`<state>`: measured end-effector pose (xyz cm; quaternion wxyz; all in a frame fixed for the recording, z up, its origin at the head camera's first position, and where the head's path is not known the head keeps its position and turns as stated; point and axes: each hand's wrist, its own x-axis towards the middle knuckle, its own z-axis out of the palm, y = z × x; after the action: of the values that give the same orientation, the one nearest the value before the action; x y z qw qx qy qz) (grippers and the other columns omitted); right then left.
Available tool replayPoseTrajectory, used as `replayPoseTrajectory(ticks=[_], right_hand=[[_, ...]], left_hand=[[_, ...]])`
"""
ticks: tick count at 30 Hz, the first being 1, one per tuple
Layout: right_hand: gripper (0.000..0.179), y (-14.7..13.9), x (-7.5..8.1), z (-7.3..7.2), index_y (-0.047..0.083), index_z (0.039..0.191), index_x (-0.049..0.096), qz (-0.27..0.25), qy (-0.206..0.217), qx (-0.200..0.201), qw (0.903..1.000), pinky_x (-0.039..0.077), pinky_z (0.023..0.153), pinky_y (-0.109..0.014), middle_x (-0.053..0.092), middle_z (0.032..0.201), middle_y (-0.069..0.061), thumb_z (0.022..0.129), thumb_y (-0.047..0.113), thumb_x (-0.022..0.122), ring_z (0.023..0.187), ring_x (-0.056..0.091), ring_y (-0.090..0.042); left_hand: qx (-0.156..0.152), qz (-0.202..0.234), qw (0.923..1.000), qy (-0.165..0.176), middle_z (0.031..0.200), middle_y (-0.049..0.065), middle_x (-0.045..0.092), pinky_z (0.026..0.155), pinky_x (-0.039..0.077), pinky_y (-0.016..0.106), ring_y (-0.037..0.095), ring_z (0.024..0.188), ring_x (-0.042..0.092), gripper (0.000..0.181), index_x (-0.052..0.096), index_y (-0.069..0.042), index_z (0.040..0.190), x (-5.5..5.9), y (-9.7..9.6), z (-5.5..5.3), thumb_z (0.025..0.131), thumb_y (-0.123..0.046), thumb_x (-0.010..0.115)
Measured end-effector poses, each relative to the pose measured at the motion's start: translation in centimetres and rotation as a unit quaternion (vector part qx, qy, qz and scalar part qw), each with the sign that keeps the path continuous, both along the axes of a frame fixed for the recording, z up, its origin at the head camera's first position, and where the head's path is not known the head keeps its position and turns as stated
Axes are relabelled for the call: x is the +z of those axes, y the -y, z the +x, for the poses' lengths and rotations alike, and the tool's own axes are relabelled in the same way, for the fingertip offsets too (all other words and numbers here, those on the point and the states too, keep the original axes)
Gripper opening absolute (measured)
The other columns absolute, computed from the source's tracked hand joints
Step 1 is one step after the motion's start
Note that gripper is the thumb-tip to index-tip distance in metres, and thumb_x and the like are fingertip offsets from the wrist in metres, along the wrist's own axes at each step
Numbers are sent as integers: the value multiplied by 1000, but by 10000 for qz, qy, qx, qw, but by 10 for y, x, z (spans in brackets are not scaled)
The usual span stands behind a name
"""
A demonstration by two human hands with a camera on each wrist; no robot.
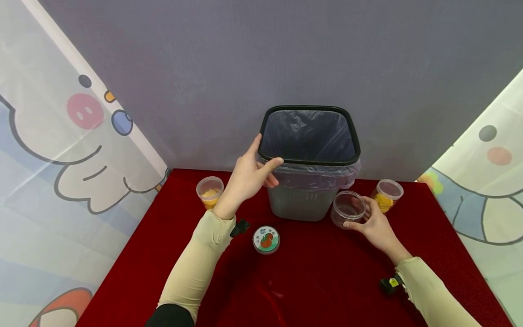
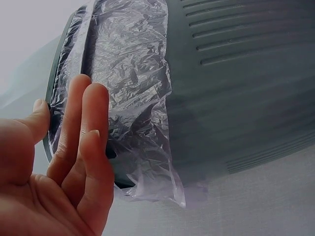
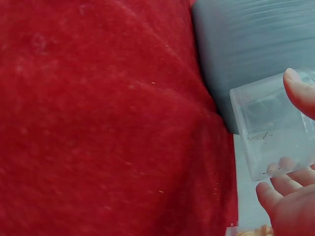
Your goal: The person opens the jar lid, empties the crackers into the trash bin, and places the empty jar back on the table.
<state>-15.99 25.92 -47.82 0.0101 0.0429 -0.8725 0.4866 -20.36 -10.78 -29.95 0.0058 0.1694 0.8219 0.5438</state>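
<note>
Clear tub [image 1: 346, 213]: mouth up, just right of the bin [image 1: 302, 204]
Right hand [image 1: 377, 230]: pinching the tub's sides, apparently leaving the mouth clear
Left hand [image 1: 246, 176]: fingers spread at the bin's rim, perhaps to steady it
Fruit-print lid [image 1: 266, 239]: front-left of the bin

The cloth [image 1: 323, 277] is red — the bin [image 1: 298, 206] grey, its rim [image 1: 318, 162] black.

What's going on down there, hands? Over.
Right hand grips clear jar. Left hand at rim of lined bin. Possible snag: jar with yellow contents close beside right hand.
</note>
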Motion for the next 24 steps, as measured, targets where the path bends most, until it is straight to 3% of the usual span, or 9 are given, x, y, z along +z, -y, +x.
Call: replayPoseTrajectory(ticks=[10, 12, 15, 19, 24], right_hand=[[99, -1, -24, 0, -5, 150, 14, -262, 280, 103, 9992, 33, 105, -58, 36, 148, -34, 84, 22, 83, 136, 37, -49], [97, -1, -28, 1, -5, 150, 15, -294, 260, 113, 9992, 35, 106, -54, 36, 147, -33, 85, 21, 83, 136, 38, -49], [95, -1, -30, 2, -4, 149, 16, -473, 207, 129, 9986, 41, 106, -31, 37, 147, -32, 85, 17, 82, 136, 38, -48], [95, -1, -32, 2, -4, 149, 14, -719, 182, 202, 9970, 35, 94, -6, 35, 148, -32, 85, 13, 82, 137, 35, -47], [96, -4, -34, 3, -1, 153, 14, -842, 199, 231, 9960, 33, 95, -4, 33, 151, -30, 85, 12, 81, 140, 31, -46]], left_hand=[[7, -1, 10000, -68, 69, 4, 72, 69, 59, 43, 21, 60, 70, 97, 6, -23, 162, -1, -1, -1, 91, -55, 65], [5, 13, 10000, -71, 69, 4, 71, 68, 59, 41, 21, 60, 70, 97, 6, -23, 162, 0, -1, -1, 92, -54, 65], [7, 21, 10000, -80, 69, 4, 71, 66, 60, 38, 22, 60, 70, 97, 7, -22, 162, 0, -1, 0, 92, -53, 66], [20, -8, 10000, -86, 69, 4, 71, 66, 59, 38, 25, 61, 70, 97, 7, -22, 162, -1, -1, 0, 92, -53, 66], [5, 23, 10000, -44, 70, 5, 71, 66, 60, 38, 28, 63, 71, 96, 7, -23, 162, -1, 0, 0, 92, -52, 66]])
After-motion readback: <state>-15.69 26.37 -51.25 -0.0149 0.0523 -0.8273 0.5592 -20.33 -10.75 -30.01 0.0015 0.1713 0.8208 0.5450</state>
